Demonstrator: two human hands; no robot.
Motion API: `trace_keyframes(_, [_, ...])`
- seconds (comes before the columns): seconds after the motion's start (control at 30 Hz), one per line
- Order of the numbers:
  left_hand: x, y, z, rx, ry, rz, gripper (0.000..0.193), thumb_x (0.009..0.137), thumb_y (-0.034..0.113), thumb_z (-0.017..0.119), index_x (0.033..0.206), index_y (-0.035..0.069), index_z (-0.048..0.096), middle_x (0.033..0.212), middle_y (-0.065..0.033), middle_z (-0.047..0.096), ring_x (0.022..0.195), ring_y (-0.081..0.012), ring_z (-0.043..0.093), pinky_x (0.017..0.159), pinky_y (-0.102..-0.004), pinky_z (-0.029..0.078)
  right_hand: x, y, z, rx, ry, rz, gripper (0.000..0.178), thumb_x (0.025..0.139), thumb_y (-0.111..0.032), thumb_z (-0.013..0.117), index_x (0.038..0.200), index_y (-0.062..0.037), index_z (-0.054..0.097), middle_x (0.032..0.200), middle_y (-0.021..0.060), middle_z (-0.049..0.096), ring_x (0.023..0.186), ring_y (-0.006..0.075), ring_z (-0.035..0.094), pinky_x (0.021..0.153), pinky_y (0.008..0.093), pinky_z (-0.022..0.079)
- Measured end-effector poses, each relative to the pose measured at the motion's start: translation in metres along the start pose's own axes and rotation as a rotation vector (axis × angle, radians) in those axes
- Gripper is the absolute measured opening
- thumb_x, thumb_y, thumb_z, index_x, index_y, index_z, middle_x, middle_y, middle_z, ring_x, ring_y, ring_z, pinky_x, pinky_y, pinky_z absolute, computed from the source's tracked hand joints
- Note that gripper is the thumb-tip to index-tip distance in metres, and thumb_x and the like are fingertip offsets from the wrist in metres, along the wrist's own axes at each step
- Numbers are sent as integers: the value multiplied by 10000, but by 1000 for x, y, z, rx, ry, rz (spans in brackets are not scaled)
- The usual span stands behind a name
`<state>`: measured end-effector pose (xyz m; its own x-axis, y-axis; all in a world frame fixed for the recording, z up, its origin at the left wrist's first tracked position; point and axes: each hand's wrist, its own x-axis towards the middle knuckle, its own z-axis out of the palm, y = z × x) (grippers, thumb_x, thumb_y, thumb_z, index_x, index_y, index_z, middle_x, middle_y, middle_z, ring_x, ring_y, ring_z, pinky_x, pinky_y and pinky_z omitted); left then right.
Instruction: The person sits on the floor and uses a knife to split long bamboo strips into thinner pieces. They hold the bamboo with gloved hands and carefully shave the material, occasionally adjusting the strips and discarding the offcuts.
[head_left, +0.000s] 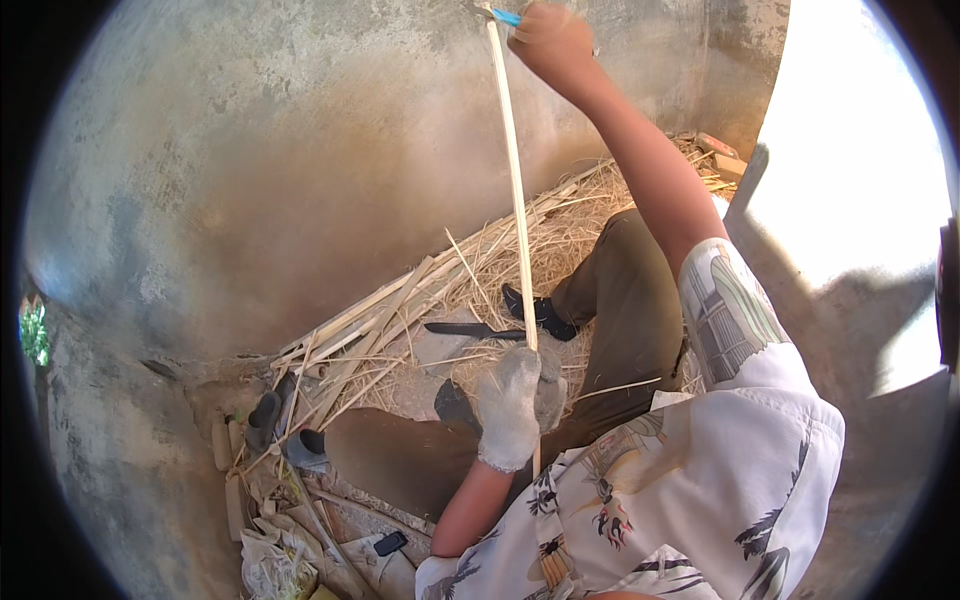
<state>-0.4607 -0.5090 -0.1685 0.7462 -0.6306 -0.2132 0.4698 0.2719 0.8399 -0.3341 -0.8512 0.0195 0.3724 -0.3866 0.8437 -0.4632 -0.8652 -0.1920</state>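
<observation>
My left hand (508, 410), in a pale work glove, is closed around the lower part of a long, pale strip of split wood or bamboo (517, 190). The strip stands nearly upright, its lower end running down by my lap. High at the strip's upper end, my bare right hand (552, 42) grips a blue-handled blade tool (506, 17). Its dark metal end lies across the strip; the top of it is close to the picture's edge. Behind my gloved hand is a grey, rounded thing (551, 392), partly hidden. A long dark knife-like blade (465, 329) lies on the ground beyond.
Long pale strips (375, 300) lie along the base of the concrete wall (270, 190). Curled shavings (590, 195) heap near my black shoe (545, 312). Grey slippers (263, 420), a small black device (390, 543) and crumpled plastic (275, 565) lie at the lower left.
</observation>
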Motion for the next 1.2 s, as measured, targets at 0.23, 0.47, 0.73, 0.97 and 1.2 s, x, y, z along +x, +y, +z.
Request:
trace_keyframes(0.23, [14,1,-14,227,-7,189,191,1010,212,571,947,46,643,800,-8,613,719,-79,572,636,-246,482,-22,-14,6,-4,-164,-89,141,787,-171,607,738,-62,683,737,144,684,673,335,683,589,456,523])
trace_keyframes(0.47, [34,16,-21,280,135,210,233,1015,215,547,907,39,655,662,15,563,567,-72,508,499,-264,388,-215,-55,-25,129,-497,-524,65,741,-132,618,719,-71,622,611,134,634,535,324,649,503,444,510])
trace_keyframes(0.73, [46,-5,-30,618,152,443,257,1019,241,512,957,31,646,672,-81,603,593,-190,590,563,-353,466,-213,-57,11,18,-518,-375,89,811,-157,606,779,-103,668,672,108,671,592,307,672,528,424,520])
trace_keyframes(0.97, [44,-6,-21,1001,172,589,275,1000,254,478,957,30,633,801,-193,642,768,-404,625,691,-469,480,-124,-31,80,-72,-474,-24,152,821,-151,579,800,-81,712,802,167,704,742,362,697,635,456,535])
trace_keyframes(1.2, [25,-16,-10,975,107,559,228,990,227,504,955,37,626,747,-201,627,712,-383,649,628,-460,487,-62,16,94,-119,-335,122,160,828,-156,599,808,-77,736,812,160,718,749,350,711,638,428,543])
